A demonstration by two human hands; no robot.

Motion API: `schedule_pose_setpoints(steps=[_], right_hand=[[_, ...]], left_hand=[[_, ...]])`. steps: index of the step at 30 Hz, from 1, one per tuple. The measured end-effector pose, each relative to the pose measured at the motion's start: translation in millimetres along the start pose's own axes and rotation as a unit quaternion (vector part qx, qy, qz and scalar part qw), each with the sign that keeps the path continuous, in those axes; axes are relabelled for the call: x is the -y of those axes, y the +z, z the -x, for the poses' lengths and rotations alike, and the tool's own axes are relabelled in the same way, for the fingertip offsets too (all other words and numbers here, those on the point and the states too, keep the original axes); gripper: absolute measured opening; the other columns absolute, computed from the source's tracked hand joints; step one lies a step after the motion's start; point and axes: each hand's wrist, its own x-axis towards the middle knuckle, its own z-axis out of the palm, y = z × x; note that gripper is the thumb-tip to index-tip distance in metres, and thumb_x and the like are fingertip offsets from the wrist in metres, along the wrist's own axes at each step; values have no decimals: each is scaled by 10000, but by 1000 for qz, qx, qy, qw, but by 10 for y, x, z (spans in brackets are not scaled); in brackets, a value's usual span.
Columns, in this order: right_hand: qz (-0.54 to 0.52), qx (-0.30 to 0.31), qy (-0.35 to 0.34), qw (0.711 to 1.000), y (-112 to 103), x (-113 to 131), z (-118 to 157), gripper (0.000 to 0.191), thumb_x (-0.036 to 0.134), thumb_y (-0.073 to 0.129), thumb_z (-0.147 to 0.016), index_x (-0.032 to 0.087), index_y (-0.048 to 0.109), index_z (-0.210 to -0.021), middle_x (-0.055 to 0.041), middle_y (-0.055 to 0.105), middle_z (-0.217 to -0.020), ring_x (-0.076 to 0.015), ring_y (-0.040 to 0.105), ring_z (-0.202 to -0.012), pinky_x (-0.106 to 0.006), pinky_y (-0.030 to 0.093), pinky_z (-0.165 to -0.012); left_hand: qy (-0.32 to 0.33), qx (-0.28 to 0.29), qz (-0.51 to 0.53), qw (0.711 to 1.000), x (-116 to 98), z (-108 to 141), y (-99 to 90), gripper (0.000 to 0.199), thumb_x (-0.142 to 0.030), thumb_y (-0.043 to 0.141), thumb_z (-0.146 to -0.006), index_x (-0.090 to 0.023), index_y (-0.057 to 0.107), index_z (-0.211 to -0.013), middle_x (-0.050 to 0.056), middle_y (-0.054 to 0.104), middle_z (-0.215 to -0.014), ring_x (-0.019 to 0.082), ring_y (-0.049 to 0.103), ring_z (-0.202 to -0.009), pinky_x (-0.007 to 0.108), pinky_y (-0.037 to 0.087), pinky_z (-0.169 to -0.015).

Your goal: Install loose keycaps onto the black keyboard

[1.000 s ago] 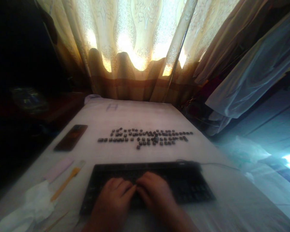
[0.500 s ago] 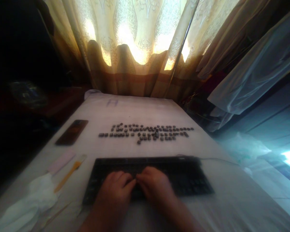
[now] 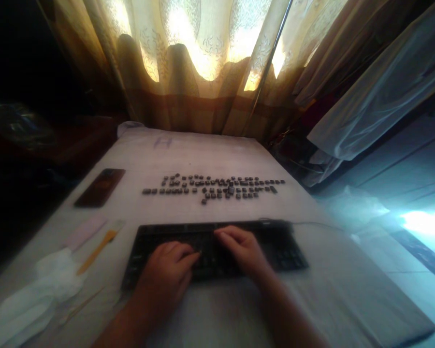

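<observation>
A black computer keyboard (image 3: 213,261) lies lengthwise across the white-covered table (image 3: 210,154), nearer the wearer than the far edge. The left hand (image 3: 166,273) lies over its left half, fingers curled together with the thumb alongside; the right hand (image 3: 244,249) is over the middle, well apart from the left, its thumb and forefinger drawn close. Whether either pinches something small, I cannot tell.

The keyboard is probably light, stiff and smooth, best held by its short ends; its cable (image 3: 315,223) could drag from the far right corner. Dark loose keycaps (image 3: 231,191) lie in uneven rows beyond it; they are likely light, hard and easily scattered, best taken singly by their sides.

Blur and shadow hide the key legends, and the hands cover part of the keys. Fingertip contact is unclear. The table's near left corner is cut off, and so are both forearms.
</observation>
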Motion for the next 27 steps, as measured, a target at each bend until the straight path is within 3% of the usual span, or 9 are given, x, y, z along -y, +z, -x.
schedule_pose_setpoints(steps=[4, 10, 15, 18, 22, 27], right_hand=[[-34, -14, 61, 997, -37, 20, -6, 325, 469, 650, -792, 199, 793, -905, -40, 727, -740, -186, 639, -697, -326, 519, -689], [-37, -20, 70, 997, -57, 56, 3, 347, 484, 661, -779, 198, 797, -922, -40, 732, -725, -179, 627, -671, -322, 509, -668], [89, 27, 11, 996, -121, 181, -220, 236, 349, 598, -853, 211, 780, -913, -52, 767, -877, -213, 690, -842, -368, 524, -814], [234, 28, -36, 971, -107, 248, -516, 219, 245, 603, -856, 201, 768, -993, -72, 765, -985, -216, 692, -913, -368, 516, -858], [401, 23, -30, 915, 18, 267, -886, 282, 223, 575, -898, 201, 730, -1132, -77, 752, -1073, -199, 695, -924, -326, 508, -858], [462, 44, -38, 885, 188, 243, -1047, 299, 228, 541, -914, 221, 714, -1158, -82, 737, -1125, -210, 683, -1002, -321, 485, -886]], left_hand=[[-2, 2, 7, 1000, 26, 9, 8, 325, -73, 496, -823, -203, 713, -1028, 61, 718, -965, 219, 641, -895, 392, 526, -793], [-34, -20, -3, 999, 150, 43, -27, 299, -107, 485, -843, -206, 714, -1009, 57, 723, -949, 207, 651, -877, 371, 519, -779], [-42, -81, -31, 995, 309, 48, -92, 277, -134, 478, -862, -209, 716, -982, 54, 732, -919, 198, 666, -828, 347, 534, -737], [-40, -92, -42, 994, 370, 44, -114, 282, -128, 486, -851, -215, 723, -977, 50, 739, -917, 195, 675, -818, 334, 545, -721], [-49, -100, -42, 993, 410, 49, -112, 289, -131, 488, -842, -228, 733, -962, 45, 745, -910, 191, 684, -816, 323, 556, -724], [-53, -109, -41, 992, 419, 58, -94, 285, -127, 485, -850, -223, 729, -962, 46, 745, -906, 194, 686, -806, 330, 558, -714]])
